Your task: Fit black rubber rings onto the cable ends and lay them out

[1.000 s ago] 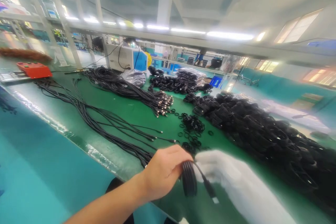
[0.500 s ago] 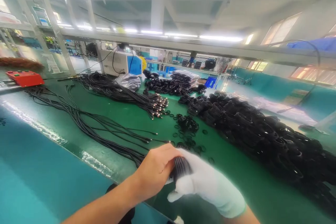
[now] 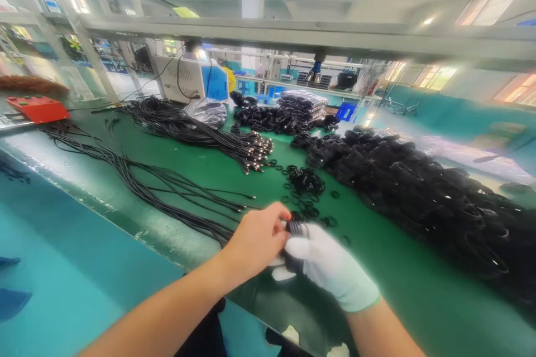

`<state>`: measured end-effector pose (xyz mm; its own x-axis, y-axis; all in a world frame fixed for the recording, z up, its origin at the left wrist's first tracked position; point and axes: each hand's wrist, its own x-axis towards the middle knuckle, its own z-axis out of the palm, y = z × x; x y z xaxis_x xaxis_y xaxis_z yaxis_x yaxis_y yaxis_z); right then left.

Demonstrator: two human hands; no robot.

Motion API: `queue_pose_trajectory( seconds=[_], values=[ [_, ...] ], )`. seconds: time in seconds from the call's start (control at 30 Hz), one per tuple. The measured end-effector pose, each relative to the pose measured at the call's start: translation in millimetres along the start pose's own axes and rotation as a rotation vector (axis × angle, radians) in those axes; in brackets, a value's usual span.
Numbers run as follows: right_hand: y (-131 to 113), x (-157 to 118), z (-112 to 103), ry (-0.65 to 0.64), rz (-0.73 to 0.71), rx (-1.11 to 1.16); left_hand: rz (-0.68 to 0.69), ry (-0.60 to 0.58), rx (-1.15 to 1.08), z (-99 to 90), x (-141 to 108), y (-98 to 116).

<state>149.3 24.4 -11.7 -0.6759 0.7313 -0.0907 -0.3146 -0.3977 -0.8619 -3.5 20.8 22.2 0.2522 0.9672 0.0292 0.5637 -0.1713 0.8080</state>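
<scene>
A small coil of black cable (image 3: 296, 228) is gripped in my right hand (image 3: 322, 259), which wears a white glove. The gloved fingers wrap round the coil and hide part of it. My bare left hand (image 3: 262, 237) is closed at the coil's left side, its thumb and forefinger pressed to the loops. Just beyond both hands lie small black rings (image 3: 307, 181), some heaped and some scattered on the green tabletop (image 3: 188, 175). Loose black cables (image 3: 167, 217) run along the table to the left of my hands.
A bundle of cables with metal ends (image 3: 255, 150) lies further back. Coiled black cables (image 3: 389, 189) form a long heap on the right. A red control box (image 3: 37, 109) sits at far left, and a white and blue machine (image 3: 196, 81) stands behind. A metal beam (image 3: 272, 30) crosses above.
The gloved fingers have shifted round the coil, and the thumb now lies across it. My left fingers have moved to the coil's upper left edge. The view has tilted down slightly.
</scene>
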Motion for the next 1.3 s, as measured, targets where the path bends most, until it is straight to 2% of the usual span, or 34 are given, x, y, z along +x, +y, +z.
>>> queue_pose_trajectory(
  seconds=[0.13, 0.3, 0.5, 0.67, 0.87, 1.03, 1.17, 1.3],
  values=[
    [3.7, 2.5, -2.3, 0.031, 0.022, -0.013, -0.070, -0.022, -0.116, 5.3, 3.3, -4.8],
    [6.7, 3.5, 0.0, 0.009, 0.037, -0.001, -0.112, 0.000, -0.067, 6.5, 1.9, -9.6],
    [8.0, 5.3, 7.7, -0.014, 0.074, -0.024, -0.078, -0.024, 0.035, 10.0, 2.0, -21.5],
    [12.7, 4.4, 2.7, 0.020, 0.130, -0.003, -0.064, -0.052, 0.068, 5.4, 2.4, -21.8],
    [15.0, 2.6, 0.6, 0.038, 0.172, 0.023, 0.016, 0.022, 0.103, -4.6, -0.8, -17.0],
    [17.8, 5.6, 4.5, 0.016, 0.155, 0.045, 0.012, 0.054, 0.232, 0.8, -2.9, -15.8],
    [19.6, 7.1, 4.9, 0.019, 0.163, 0.048, 0.010, 0.003, 0.223, -0.7, 0.8, -16.6],
    [6.9, 1.7, -8.1, 0.149, 0.086, 0.120, 0.070, -0.090, 0.099, -17.3, 19.8, -26.9]
  ],
)
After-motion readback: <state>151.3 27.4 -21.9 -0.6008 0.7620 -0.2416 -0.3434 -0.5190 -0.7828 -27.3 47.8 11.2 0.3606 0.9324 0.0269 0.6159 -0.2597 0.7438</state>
